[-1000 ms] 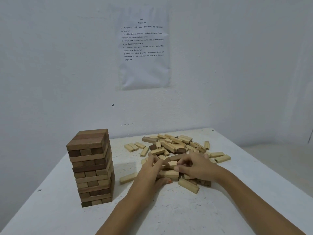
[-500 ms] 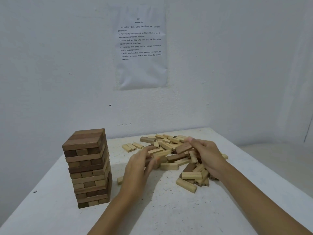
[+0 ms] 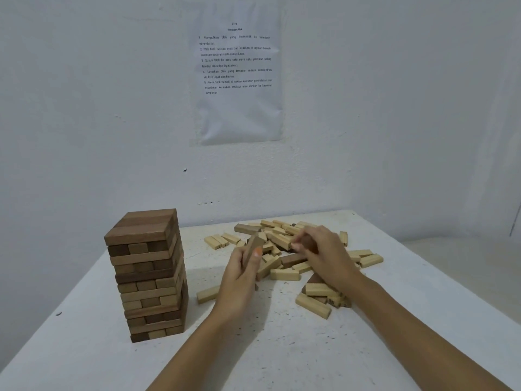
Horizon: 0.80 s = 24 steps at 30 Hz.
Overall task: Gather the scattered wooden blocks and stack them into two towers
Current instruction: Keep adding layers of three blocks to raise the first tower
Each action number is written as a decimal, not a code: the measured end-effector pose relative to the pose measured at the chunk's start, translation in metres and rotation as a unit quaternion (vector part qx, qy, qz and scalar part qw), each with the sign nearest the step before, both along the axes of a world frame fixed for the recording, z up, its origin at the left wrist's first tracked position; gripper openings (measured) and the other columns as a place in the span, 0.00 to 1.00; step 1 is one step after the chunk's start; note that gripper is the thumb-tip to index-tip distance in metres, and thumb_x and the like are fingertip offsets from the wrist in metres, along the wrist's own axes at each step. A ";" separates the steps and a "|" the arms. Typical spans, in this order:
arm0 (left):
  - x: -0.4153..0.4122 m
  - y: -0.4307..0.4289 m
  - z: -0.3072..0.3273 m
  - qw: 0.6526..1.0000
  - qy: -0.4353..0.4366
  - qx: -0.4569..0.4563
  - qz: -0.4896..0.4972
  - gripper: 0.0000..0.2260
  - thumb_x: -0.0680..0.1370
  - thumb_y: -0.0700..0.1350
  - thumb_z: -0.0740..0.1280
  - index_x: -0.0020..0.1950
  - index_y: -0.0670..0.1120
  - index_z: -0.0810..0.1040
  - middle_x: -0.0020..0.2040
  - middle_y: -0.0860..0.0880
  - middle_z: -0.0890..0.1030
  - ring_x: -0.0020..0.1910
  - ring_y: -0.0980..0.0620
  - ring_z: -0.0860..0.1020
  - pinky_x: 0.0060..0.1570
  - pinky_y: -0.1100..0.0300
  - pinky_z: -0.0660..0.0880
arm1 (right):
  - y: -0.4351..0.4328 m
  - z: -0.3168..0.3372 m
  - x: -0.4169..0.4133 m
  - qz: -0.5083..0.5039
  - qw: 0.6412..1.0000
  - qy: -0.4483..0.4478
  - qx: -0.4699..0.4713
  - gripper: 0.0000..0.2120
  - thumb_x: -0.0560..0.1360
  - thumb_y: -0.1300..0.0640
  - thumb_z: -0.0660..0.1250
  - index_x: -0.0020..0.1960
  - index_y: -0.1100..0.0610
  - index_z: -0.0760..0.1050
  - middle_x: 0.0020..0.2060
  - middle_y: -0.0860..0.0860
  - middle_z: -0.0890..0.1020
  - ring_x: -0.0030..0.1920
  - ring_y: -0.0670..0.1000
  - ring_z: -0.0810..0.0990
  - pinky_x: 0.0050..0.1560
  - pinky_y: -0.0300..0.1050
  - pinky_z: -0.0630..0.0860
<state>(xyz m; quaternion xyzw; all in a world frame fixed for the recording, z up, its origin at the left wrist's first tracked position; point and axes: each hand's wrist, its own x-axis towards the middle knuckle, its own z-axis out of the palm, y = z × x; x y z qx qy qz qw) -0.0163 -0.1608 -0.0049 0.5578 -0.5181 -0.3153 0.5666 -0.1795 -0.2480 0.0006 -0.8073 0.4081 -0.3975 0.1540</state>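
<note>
One finished tower [image 3: 149, 275] of light and dark wooden blocks stands on the left of the white table [image 3: 84, 356]. Right of it lies a loose pile of blocks [image 3: 284, 244], several light and a few dark. My left hand [image 3: 239, 277] grips a brown block [image 3: 253, 245] held upright just above the pile's near left side. Over the middle of the pile, my right hand [image 3: 324, 255] pinches a dark block [image 3: 306, 245]. A few blocks lie apart near the front, such as a light one [image 3: 313, 306].
The table is set into a corner of white walls, its right edge running diagonally past my right forearm. A printed sheet [image 3: 238, 74] hangs on the back wall. A single light block [image 3: 207, 294] lies between tower and pile.
Both hands left the small stack near the front, which has fallen apart. The left hand has lifted a brown block; the right hand has reached back into the pile and pinched a dark block.
</note>
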 end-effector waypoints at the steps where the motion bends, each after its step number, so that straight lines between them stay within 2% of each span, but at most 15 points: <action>1: -0.001 0.000 0.000 1.000 0.017 0.005 0.000 0.10 0.82 0.50 0.57 0.53 0.47 0.74 0.38 0.52 0.72 0.38 0.55 0.72 0.37 0.65 0.69 | -0.001 -0.003 0.001 0.006 0.998 0.062 -0.011 0.04 0.77 0.58 0.68 0.51 0.51 0.79 0.39 0.40 0.76 0.45 0.39 0.73 0.50 0.38 0.68; 3: -0.004 0.001 -0.001 0.999 0.035 0.020 0.002 0.11 0.82 0.50 0.56 0.52 0.48 0.76 0.40 0.52 0.74 0.42 0.56 0.73 0.42 0.62 0.69 | -0.002 -0.006 0.003 0.017 0.988 0.151 -0.008 0.08 0.78 0.55 0.66 0.56 0.51 0.78 0.41 0.39 0.78 0.50 0.42 0.73 0.61 0.45 0.67; 4: -0.006 0.001 -0.001 0.999 0.036 0.023 0.007 0.11 0.82 0.50 0.56 0.53 0.48 0.77 0.42 0.52 0.73 0.43 0.56 0.72 0.45 0.60 0.69 | -0.003 -0.007 0.004 0.019 0.984 0.175 -0.004 0.11 0.79 0.54 0.65 0.61 0.51 0.76 0.45 0.40 0.80 0.54 0.44 0.74 0.67 0.47 0.63; 6: -0.007 0.000 -0.003 0.999 0.016 0.018 0.022 0.12 0.82 0.50 0.57 0.54 0.48 0.78 0.46 0.51 0.71 0.42 0.57 0.70 0.52 0.55 0.70 | -0.004 -0.005 0.005 0.011 0.979 0.201 0.004 0.16 0.80 0.53 0.63 0.67 0.51 0.72 0.54 0.43 0.81 0.61 0.46 0.74 0.73 0.49 0.56; 7: -0.006 0.000 -0.003 0.999 0.007 0.012 0.028 0.11 0.82 0.51 0.57 0.55 0.49 0.78 0.46 0.51 0.71 0.41 0.58 0.69 0.51 0.56 0.70 | -0.004 -0.004 0.005 0.003 0.978 0.210 0.006 0.17 0.81 0.53 0.62 0.69 0.51 0.71 0.56 0.45 0.81 0.63 0.47 0.73 0.74 0.49 0.55; 9: -0.006 0.000 -0.003 1.000 -0.004 0.000 0.030 0.10 0.82 0.50 0.58 0.56 0.49 0.77 0.45 0.52 0.71 0.41 0.59 0.69 0.42 0.63 0.67 | -0.003 -0.002 0.006 -0.019 0.970 0.241 -0.002 0.18 0.81 0.52 0.61 0.70 0.51 0.70 0.60 0.47 0.79 0.66 0.48 0.70 0.73 0.49 0.53; 11: -0.005 -0.001 -0.004 1.000 -0.001 -0.005 0.023 0.11 0.81 0.49 0.59 0.59 0.47 0.76 0.44 0.53 0.73 0.41 0.59 0.70 0.40 0.65 0.66 | -0.002 -0.001 0.007 -0.040 0.961 0.274 -0.010 0.16 0.80 0.52 0.62 0.68 0.50 0.71 0.63 0.48 0.76 0.67 0.50 0.68 0.72 0.49 0.52; 13: -0.006 0.000 -0.004 1.000 0.007 -0.008 0.023 0.11 0.81 0.47 0.61 0.61 0.46 0.75 0.46 0.53 0.76 0.43 0.59 0.73 0.40 0.67 0.68 | -0.002 -0.002 0.007 -0.053 0.957 0.283 -0.013 0.13 0.80 0.53 0.62 0.65 0.49 0.73 0.61 0.49 0.75 0.65 0.50 0.68 0.72 0.48 0.53; 16: -0.008 0.002 -0.004 0.999 0.038 -0.010 0.022 0.06 0.80 0.44 0.63 0.55 0.47 0.77 0.47 0.52 0.79 0.45 0.58 0.76 0.36 0.74 0.71 | 0.000 -0.001 0.006 -0.050 0.964 0.263 -0.010 0.11 0.80 0.53 0.63 0.62 0.50 0.74 0.57 0.49 0.74 0.61 0.50 0.70 0.71 0.46 0.55; 18: -0.008 0.003 -0.004 0.998 0.052 -0.016 0.017 0.04 0.79 0.44 0.64 0.52 0.49 0.77 0.46 0.51 0.79 0.44 0.58 0.77 0.35 0.74 0.72 | 0.000 -0.002 0.006 -0.044 0.967 0.250 -0.012 0.10 0.79 0.52 0.63 0.60 0.50 0.73 0.55 0.47 0.76 0.60 0.48 0.71 0.71 0.47 0.55; 21: -0.009 0.003 -0.004 0.998 0.057 -0.018 0.020 0.08 0.79 0.42 0.65 0.57 0.48 0.76 0.45 0.53 0.77 0.43 0.57 0.76 0.36 0.71 0.73 | 0.002 -0.002 0.007 -0.029 0.974 0.226 -0.015 0.10 0.79 0.54 0.65 0.59 0.49 0.71 0.53 0.44 0.77 0.60 0.48 0.71 0.70 0.49 0.58; 24: -0.007 0.003 -0.004 0.998 0.061 -0.018 0.012 0.14 0.79 0.40 0.66 0.63 0.50 0.73 0.45 0.51 0.76 0.45 0.51 0.79 0.42 0.62 0.79 | 0.004 -0.002 0.006 -0.032 0.976 0.204 -0.064 0.17 0.79 0.58 0.63 0.67 0.48 0.68 0.56 0.46 0.74 0.61 0.49 0.69 0.63 0.47 0.61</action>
